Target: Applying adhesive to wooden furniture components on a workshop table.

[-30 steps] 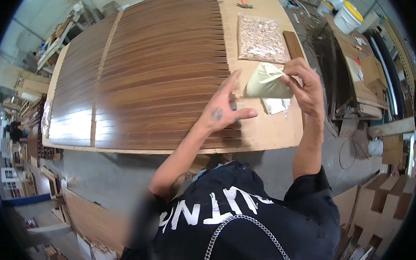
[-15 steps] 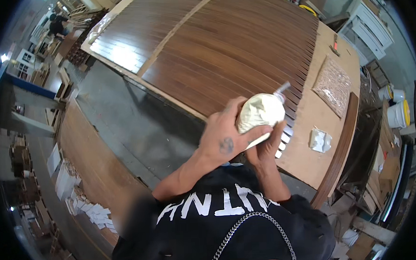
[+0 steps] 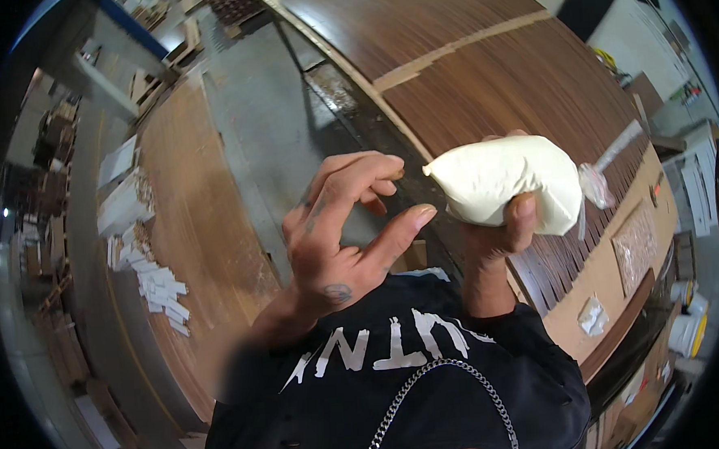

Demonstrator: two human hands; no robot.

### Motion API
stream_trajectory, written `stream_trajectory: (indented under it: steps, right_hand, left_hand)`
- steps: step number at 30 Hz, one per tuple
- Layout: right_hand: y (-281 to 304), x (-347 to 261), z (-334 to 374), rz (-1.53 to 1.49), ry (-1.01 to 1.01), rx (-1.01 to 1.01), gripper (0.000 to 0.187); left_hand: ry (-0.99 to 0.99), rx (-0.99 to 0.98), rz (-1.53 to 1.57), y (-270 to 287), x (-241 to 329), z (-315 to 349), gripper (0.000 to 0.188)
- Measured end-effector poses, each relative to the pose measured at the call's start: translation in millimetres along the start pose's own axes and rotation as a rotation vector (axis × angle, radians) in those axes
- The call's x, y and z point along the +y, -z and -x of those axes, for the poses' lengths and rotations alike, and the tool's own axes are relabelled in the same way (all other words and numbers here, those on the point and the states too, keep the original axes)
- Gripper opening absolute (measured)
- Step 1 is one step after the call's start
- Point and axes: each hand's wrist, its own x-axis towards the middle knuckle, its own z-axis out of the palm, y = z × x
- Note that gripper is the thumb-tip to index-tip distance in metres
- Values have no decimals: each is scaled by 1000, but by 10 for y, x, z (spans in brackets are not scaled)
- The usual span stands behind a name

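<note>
A plump plastic bag filled with cream-coloured paste lies across my right hand, whose thumb presses on its near side. The bag's pointed tip faces left, and its tied, twisted clear end sticks out to the right. My left hand hovers left of the tip, apart from it, with fingers curved, the thumb spread away and nothing held. Beyond the bag, dark brown wood strips lie side by side on a large table, crossed by a pale band.
On the table's right margin lie a clear bag of small tan pieces and a small whitish packet. A long brown board surface stands to my left, with a pile of white pieces. White buckets stand at far right.
My left hand has let go of the bag and moved left. The bag has turned sideways in my right hand, tip now leftward. The view has swung toward the left.
</note>
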Motion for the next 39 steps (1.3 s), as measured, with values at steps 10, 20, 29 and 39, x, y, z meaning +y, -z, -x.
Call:
stream_trajectory:
  steps: [10, 20, 29, 39]
  right_hand:
    - [-697, 574, -78, 54, 120, -216, 57]
    - [-832, 1255, -333, -32, 61, -196, 63]
    - [-923, 2040, -963, 130, 66, -219, 66]
    - [-1171, 3209, -2115, 204, -93, -154, 65]
  left_hand:
    - [-158, 41, -82, 623, -366, -204, 39]
    - [1, 61, -197, 809, -747, -512, 20]
    - [-69, 35, -283, 920, -1570, -1172, 12]
    - [-101, -152, -405, 1153, -2576, -2624, 9]
